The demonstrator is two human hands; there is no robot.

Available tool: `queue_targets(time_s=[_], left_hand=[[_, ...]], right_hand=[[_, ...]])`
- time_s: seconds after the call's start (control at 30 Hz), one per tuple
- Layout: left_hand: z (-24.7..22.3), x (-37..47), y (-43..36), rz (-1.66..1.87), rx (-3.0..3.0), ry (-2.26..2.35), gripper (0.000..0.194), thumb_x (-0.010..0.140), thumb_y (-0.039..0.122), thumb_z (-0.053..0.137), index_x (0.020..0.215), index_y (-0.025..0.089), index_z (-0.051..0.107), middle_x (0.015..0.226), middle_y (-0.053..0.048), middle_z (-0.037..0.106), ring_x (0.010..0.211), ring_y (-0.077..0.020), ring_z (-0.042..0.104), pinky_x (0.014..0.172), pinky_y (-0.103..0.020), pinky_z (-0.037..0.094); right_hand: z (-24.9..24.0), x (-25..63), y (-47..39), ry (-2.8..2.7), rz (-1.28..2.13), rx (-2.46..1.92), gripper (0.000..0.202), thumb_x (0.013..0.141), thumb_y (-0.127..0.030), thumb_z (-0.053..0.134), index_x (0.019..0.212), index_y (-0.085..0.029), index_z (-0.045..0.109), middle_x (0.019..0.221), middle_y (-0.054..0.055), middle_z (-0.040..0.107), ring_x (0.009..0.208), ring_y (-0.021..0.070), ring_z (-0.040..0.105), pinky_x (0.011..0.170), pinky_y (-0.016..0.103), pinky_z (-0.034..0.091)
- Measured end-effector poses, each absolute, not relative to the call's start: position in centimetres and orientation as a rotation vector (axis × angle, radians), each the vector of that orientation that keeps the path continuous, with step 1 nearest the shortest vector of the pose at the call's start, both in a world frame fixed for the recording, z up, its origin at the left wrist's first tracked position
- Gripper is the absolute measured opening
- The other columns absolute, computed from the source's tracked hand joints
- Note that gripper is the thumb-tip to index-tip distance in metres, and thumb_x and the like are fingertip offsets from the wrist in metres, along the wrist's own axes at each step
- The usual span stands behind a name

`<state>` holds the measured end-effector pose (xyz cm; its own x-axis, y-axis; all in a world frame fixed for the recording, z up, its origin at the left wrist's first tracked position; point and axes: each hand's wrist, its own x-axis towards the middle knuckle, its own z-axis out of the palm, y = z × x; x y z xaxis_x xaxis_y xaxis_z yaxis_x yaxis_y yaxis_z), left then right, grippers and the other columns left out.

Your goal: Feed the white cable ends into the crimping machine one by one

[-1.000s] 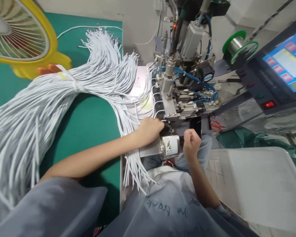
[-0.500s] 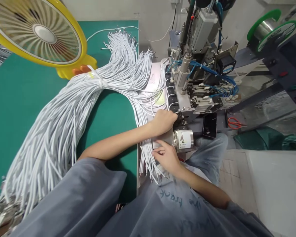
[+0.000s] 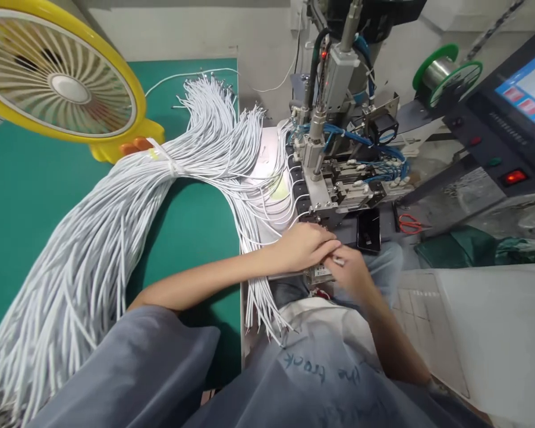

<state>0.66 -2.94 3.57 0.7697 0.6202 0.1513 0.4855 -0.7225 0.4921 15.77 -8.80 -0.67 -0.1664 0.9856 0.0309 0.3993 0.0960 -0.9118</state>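
A large bundle of white cables [image 3: 116,202], tied near its middle, lies over the green table, and several strands run to the clamps of a machine [image 3: 316,148]. My left hand [image 3: 303,246] is closed just in front of the machine, its fingertips close to those of my right hand. My right hand [image 3: 348,267] is pinched on a small white piece, apparently a cable end. Loose cable ends [image 3: 263,303] hang over the table edge beneath my left forearm. A silvery tin with a label [image 3: 321,271] is partly hidden behind my hands.
The yellow fan [image 3: 75,86] stands at upper left on the green table [image 3: 182,232]. A black phone [image 3: 369,230] and red scissors [image 3: 411,224] lie right of the machine. A wire spool [image 3: 446,74] and control panel [image 3: 508,131] are at upper right.
My right hand has moved up and right from the hanging cable ends to meet my left hand. My left hand has come down slightly from the clamps. The camera view has shifted.
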Motion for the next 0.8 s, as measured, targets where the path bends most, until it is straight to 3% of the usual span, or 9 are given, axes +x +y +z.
queue_targets(time_s=[0.1, 0.23, 0.47, 0.6, 0.8], left_hand=[[3.1, 0.5, -2.5, 0.563, 2.433, 0.792, 0.032, 0.094, 0.034, 0.04, 0.099, 0.014, 0.064, 0.089, -0.006, 0.068, 0.08, -0.0161, 0.063, 0.069, -0.025, 0.044], [2.6, 0.2, -1.6, 0.79, 2.401, 0.731, 0.027, 0.091, 0.028, 0.046, 0.109, 0.013, 0.06, 0.091, -0.008, 0.068, 0.08, -0.0147, 0.062, 0.067, -0.023, 0.046], [3.1, -0.1, -1.4, 0.811, 2.371, 0.736, 0.02, 0.09, 0.02, 0.044, 0.09, 0.014, 0.064, 0.075, -0.004, 0.061, 0.066, -0.0101, 0.056, 0.062, -0.02, 0.043], [3.0, 0.0, -1.3, 0.767, 2.273, 0.703, 0.022, 0.091, 0.02, 0.044, 0.091, 0.014, 0.064, 0.08, -0.005, 0.061, 0.073, -0.0114, 0.056, 0.067, -0.023, 0.045], [2.6, 0.0, -1.3, 0.824, 2.348, 0.63, 0.023, 0.091, 0.017, 0.042, 0.096, 0.012, 0.064, 0.076, -0.006, 0.059, 0.069, -0.0108, 0.053, 0.062, -0.02, 0.043]], right_hand=[[-0.4, 17.1, -6.5, -1.36, 1.09, -1.307, 0.009, 0.068, -0.024, 0.063, 0.069, -0.016, 0.062, 0.069, 0.003, 0.062, 0.063, 0.0142, 0.057, 0.057, 0.024, 0.046], [-0.3, 16.8, -5.5, -1.113, 1.087, -1.166, 0.015, 0.06, -0.022, 0.07, 0.07, -0.017, 0.06, 0.069, 0.001, 0.063, 0.067, 0.0143, 0.06, 0.063, 0.025, 0.05], [-0.5, 15.8, -5.9, -0.977, 1.182, -1.072, 0.023, 0.076, -0.038, 0.06, 0.082, -0.017, 0.065, 0.074, 0.005, 0.064, 0.062, 0.0148, 0.059, 0.058, 0.029, 0.05], [-0.1, 15.9, -5.6, -1.116, 1.018, -1.127, 0.019, 0.077, -0.035, 0.061, 0.077, -0.016, 0.068, 0.073, 0.004, 0.062, 0.056, 0.0111, 0.053, 0.053, 0.026, 0.045], [0.8, 16.6, -5.6, -1.321, 0.863, -1.178, 0.016, 0.079, -0.028, 0.059, 0.077, -0.016, 0.07, 0.068, 0.004, 0.058, 0.063, 0.013, 0.052, 0.055, 0.025, 0.04]])
